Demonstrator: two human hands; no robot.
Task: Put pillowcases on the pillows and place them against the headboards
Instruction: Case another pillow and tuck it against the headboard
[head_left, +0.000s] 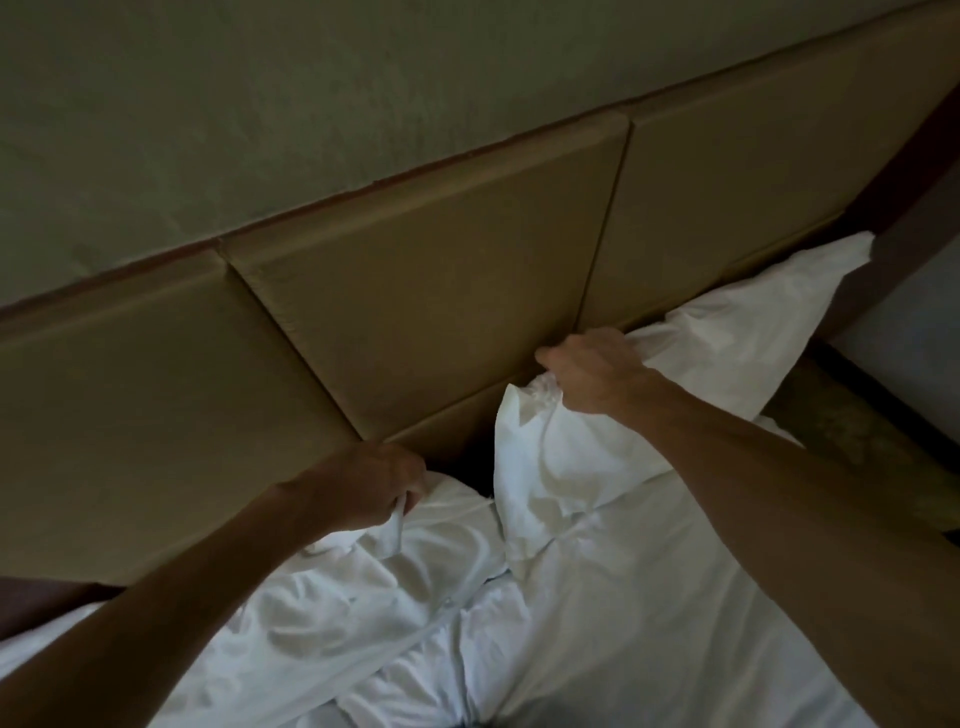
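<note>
At the head of the bed (649, 623), both of my arms reach forward to the padded headboard (415, 291). My right hand (592, 374) holds the upper left corner of a white pillow (675, 384). The fingers are curled around a bunch of its cloth. The knuckles are very near the headboard, but I cannot tell if they touch it. This pillow is in its white case and stands tilted, with its long upper edge leaning against the lower part of the headboard, on the right side of the bed. Its far corner points up to the dark wooden frame (914, 197) at the right.

My left hand (363, 488) is lower and more to the left. It grips a small fold of white cloth at the top corner of a second pillow (363, 597), which lies flat and wrinkled on the bed, with its top close below the headboard. A narrow dark gap shows between the two pillows, just beside the headboard. The bed under them is white and has many creases. Above the headboard is a plain greenish wall (260, 104).
</note>
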